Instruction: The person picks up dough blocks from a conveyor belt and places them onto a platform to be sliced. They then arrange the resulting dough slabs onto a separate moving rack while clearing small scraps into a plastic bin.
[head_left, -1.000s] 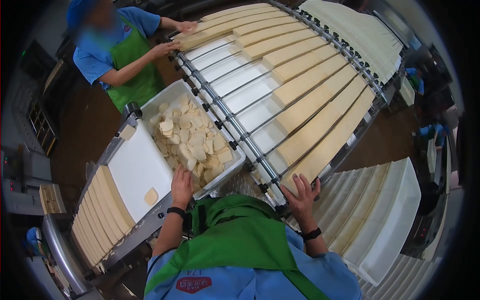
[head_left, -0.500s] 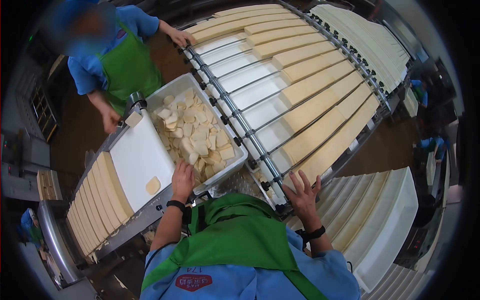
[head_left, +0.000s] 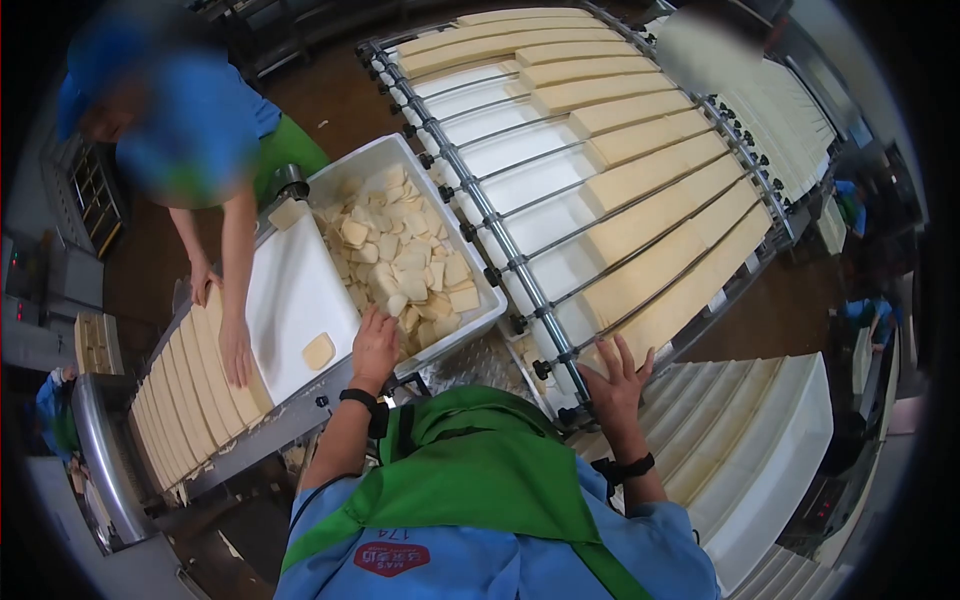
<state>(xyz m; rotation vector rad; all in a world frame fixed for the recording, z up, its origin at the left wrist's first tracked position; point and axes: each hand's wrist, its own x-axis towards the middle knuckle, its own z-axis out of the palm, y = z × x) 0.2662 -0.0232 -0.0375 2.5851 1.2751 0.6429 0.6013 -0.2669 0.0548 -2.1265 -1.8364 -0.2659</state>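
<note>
My left hand (head_left: 374, 345) is at the near-left corner of a white bin (head_left: 494, 308). Its fingers are bent and close together, and whatever may be under them is hidden. Cut dough pieces (head_left: 400, 255) fill the bin, some lying just beyond my fingertips. My right hand (head_left: 616, 385) has its fingers spread at the near end of a long dough strip (head_left: 660, 290), beside the metal bar (head_left: 520, 265) of a conveyor. On a white belt (head_left: 290, 290) to the left lies a single rounded dough piece (head_left: 318, 351).
Across from me a co-worker (head_left: 180, 130) leans over dough strips (head_left: 185, 400) at the left, both hands on them. Stacked white trays (head_left: 800, 430) stand at my right. Black knobs line the conveyor's bars. More people are in the far background.
The co-worker has leaned forward, moving both hands from the conveyor bar and belt end onto the left dough strips. My hands hold nearly the same places; the view has shifted slightly.
</note>
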